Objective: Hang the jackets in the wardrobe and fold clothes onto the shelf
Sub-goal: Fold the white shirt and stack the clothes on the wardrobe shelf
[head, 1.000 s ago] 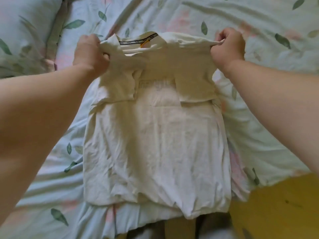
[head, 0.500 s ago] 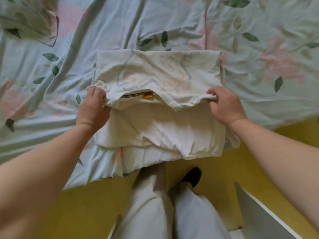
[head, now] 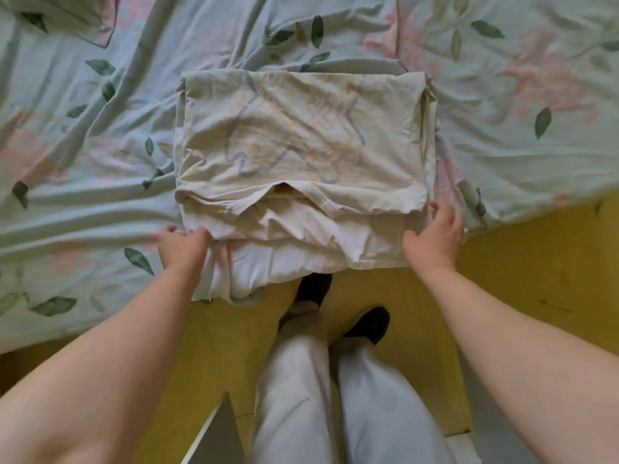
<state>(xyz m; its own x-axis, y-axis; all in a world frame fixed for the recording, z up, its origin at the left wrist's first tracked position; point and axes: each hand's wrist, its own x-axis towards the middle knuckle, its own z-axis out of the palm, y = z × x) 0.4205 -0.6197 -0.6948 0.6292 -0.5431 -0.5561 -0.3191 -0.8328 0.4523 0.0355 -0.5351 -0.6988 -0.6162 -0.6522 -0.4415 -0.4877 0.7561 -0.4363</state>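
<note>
On the bedsheet [head: 100,195], folded cream shirt [head: 301,128] (faint blue print)

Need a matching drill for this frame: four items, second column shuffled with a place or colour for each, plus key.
1. T-shirt
2. collar tag
3. left hand
4. shoes

a. black, on the yellow floor
b. at the T-shirt's near left corner
c. orange
d. cream, folded on the bed

Pairs: 1-d, 2-c, 3-b, 4-a
</note>
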